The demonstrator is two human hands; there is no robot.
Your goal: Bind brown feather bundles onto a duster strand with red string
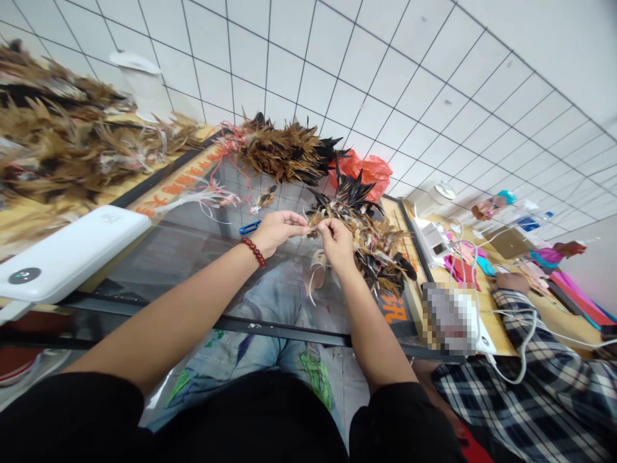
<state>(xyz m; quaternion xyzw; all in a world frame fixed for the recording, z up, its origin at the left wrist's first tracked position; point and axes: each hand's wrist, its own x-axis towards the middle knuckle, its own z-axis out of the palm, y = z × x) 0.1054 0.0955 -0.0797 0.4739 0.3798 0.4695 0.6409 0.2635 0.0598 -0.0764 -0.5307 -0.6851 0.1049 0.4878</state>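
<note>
Over the glass tabletop [193, 257], my left hand [279, 231] and my right hand [336, 243] meet with their fingertips pinched together. Between them is a small brown feather piece [313, 233], partly covered by the fingers. A thin white string [312, 286] hangs below my right hand. Beside and behind that hand lies a loose pile of brown and black feathers [378, 238]. A blue cutter-like tool [249, 227] rests just left of my left hand. Farther back are a single small feather tuft [265, 196] and a bundle of white strings [205, 195].
A big feather bundle [284, 151] with pink strings and a red plastic bag [366, 172] sit by the tiled wall. More feathers [81, 141] and a white power bank [72, 251] are at left. At right, a co-worker's plaid sleeve [525, 328] rests near cables and coloured material.
</note>
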